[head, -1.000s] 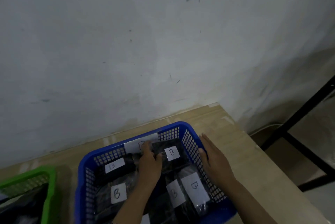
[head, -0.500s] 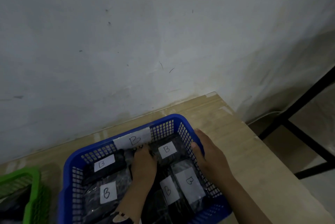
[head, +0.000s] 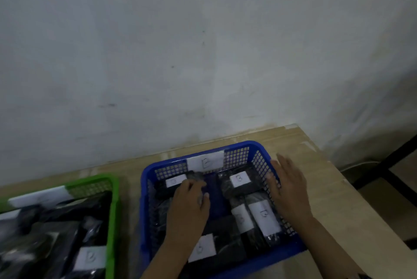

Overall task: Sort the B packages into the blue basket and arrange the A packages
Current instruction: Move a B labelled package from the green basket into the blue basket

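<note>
The blue basket [head: 144, 190] stands on the wooden table and holds several black packages with white B labels, among them one at the back right [head: 240, 180] and one at the front right [head: 263, 216]. My left hand [head: 188, 205] is inside the basket, its fingers curled over the end of the back-left B package [head: 173, 182]. My right hand [head: 290, 186] lies flat on the basket's right rim, fingers stretched out and thumb just inside the wall. A white B label [head: 205, 162] is stuck on the basket's back wall.
A green basket [head: 114, 211] stands to the left, full of black packages; one of them [head: 90, 258] carries a B label. The table [head: 320, 179] meets a white wall behind and ends on the right, where a black metal frame [head: 393, 160] stands on the floor.
My left hand has shifted from the middle of the blue basket to the back-left package. My right hand's fingers have straightened on the rim. The view has swung left, showing more of the green basket.
</note>
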The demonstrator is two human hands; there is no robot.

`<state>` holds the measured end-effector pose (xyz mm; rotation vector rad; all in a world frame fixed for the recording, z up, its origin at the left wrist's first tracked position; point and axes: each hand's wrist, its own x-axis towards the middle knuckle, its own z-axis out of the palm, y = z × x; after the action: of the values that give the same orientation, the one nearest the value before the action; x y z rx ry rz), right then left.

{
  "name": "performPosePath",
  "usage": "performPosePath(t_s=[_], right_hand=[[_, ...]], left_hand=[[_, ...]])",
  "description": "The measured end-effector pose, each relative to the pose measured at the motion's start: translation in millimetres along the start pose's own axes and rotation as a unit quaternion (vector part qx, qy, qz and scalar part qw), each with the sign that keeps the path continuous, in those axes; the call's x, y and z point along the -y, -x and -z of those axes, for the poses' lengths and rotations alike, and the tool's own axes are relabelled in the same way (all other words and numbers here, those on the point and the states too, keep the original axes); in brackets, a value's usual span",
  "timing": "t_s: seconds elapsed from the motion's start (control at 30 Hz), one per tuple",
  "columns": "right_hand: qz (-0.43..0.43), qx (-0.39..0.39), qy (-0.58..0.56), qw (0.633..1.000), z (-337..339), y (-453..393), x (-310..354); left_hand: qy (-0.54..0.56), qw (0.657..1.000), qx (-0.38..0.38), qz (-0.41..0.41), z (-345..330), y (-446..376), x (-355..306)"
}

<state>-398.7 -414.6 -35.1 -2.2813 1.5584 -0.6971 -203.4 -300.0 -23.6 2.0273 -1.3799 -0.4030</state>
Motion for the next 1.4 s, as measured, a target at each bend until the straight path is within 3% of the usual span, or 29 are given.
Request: performPosePath(t_s=[0.07, 0.43, 0.57, 0.67, 0.9, 1.13, 1.3, 1.4], right_hand=[[0.024, -0.014, -0.01, 1.0, -6.7, 11.2, 23.4], [0.137, 0.106, -0.147, 0.974, -73.5, 95.1, 174.7], [0.16, 0.156, -0.139, 0.965, -97.3, 118.2, 208.9], [0.168, 0.193, -0.086, 0.963, -112.8, 125.8, 230.1], [0.173, 0.265, 0.048, 0.948, -132.3, 123.6, 247.5], [0.218, 0.367, 0.121, 0.896, -126.3, 100.0, 258.0], [0.216, 0.38, 0.086, 0.895, -122.8, 94.1, 264.3], [0.232, 0.362, 0.062, 0.901, -121.0, 96.6, 263.2]], left_hand=[[-0.001, 1.0, -0.026, -0.008, 20.4, 20.3, 13.1], [-0.056, 0.99, -0.103, 0.083, 119.3, 100.7, 95.4], [-0.113, 0.983, -0.1, 0.1, 148.8, 117.6, 129.7], [-0.168, 0.979, -0.053, 0.103, 158.1, 125.2, 147.1], [-0.196, 0.976, -0.029, 0.086, 154.2, 129.1, 159.7], [-0.177, 0.982, 0.002, 0.072, 159.1, 129.6, 169.1], [-0.148, 0.986, 0.005, 0.073, 158.4, 131.5, 172.2], [-0.125, 0.988, -0.042, 0.075, 155.3, 133.0, 166.4]])
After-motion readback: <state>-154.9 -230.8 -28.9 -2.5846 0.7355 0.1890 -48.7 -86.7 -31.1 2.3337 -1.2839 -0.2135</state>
